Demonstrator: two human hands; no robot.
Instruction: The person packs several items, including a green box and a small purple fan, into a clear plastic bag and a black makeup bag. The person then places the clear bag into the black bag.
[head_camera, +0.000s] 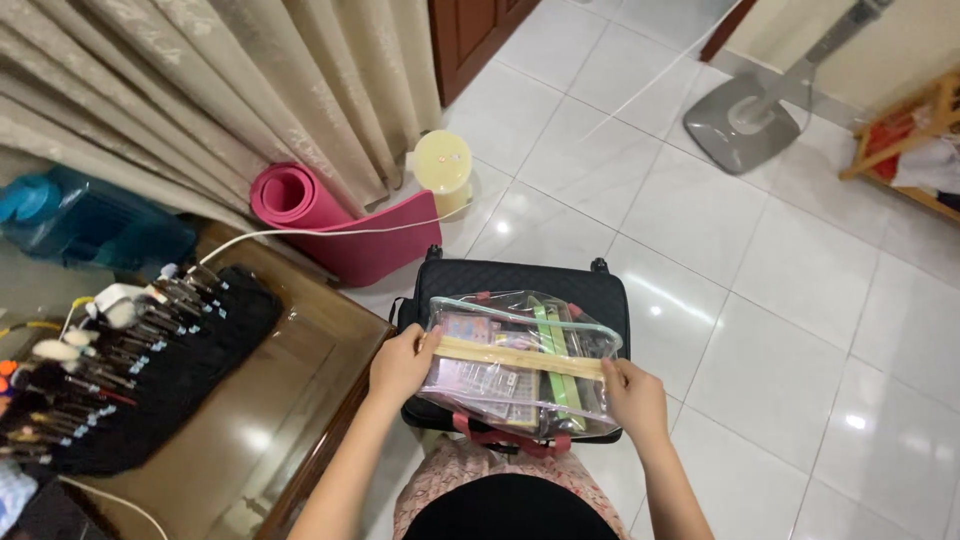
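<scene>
Both hands hold a clear zip pouch over a black case on the lap.

Left hand (402, 362) grips the left end of a pale wooden strip (520, 357) lying across the clear pouch (520, 370), fingers closed on it; right hand (634, 398) pinches the strip's right end, fingers curled shut. Pouch rests flat on the black quilted case (520, 285), which sits on the person's knees above the white tiled floor (760, 300). Inside the pouch: a green stick and what look like printed cards, hard to tell through the plastic. Wooden desk (290, 400) at left carries a black brush roll (150, 370). Pink rolled mat (330, 215) lies by the curtain.
</scene>
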